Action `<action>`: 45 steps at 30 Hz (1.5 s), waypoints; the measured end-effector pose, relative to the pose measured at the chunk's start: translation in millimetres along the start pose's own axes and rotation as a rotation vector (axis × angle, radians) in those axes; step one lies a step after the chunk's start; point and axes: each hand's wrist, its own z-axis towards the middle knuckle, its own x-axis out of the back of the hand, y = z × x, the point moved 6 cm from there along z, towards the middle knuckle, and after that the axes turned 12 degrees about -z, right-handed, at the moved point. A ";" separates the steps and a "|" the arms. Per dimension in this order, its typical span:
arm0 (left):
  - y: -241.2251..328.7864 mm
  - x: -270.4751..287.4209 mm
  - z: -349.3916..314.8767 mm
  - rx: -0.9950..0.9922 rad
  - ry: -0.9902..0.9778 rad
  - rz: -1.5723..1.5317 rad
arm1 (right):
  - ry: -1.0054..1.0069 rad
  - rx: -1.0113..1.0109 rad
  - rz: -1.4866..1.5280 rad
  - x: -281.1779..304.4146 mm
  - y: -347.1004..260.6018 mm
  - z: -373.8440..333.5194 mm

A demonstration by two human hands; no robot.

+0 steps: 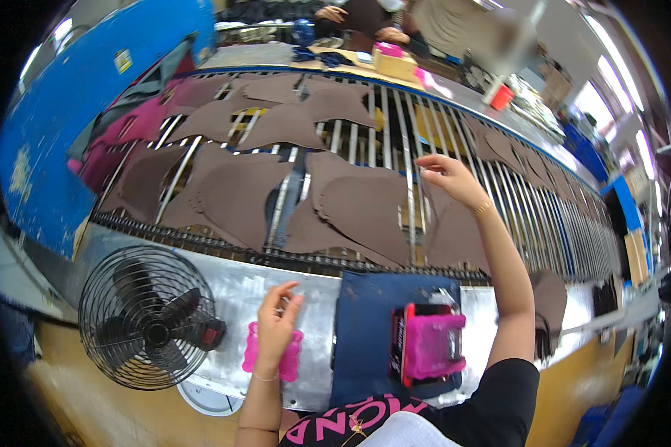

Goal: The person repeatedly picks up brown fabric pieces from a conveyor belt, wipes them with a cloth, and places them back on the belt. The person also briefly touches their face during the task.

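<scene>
My right hand (452, 181) is stretched out over the slatted conveyor, above a brown fabric piece (455, 235). Its fingers reach leftward, a little bent, with the thumb apart and nothing plainly held. Just left of it lies a stack of curved brown pieces (361, 201). Above the metal table in front of me, my left hand (277, 320) hangs with loosely bent fingers and no visible load. Beneath that hand is a pink scallop-edged pad (291, 361), partly covered by my wrist.
A black caged fan (156, 328) stands at left on the table. A box with a pink top (434, 346) rests on a dark blue mat (361, 328). More brown pieces (283, 127) cover the conveyor; a blue machine housing (60, 156) flanks it. Across it, another person's hands (392, 35) show.
</scene>
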 end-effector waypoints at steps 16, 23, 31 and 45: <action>24.8 -36.0 -11.5 0.021 -0.021 -0.127 | 0.586 -1.774 -0.539 106.1 253.2 -591.2; 39.7 -58.1 -26.3 -0.008 -0.044 -0.069 | 0.603 -1.707 -0.747 121.4 243.1 -579.3; 59.0 -87.3 -33.5 0.046 -0.096 -0.065 | 0.538 -1.298 -0.790 161.7 158.1 -516.3; 104.6 -144.1 -20.2 0.087 -0.364 -0.121 | 0.616 -0.071 0.334 39.2 -34.0 -319.4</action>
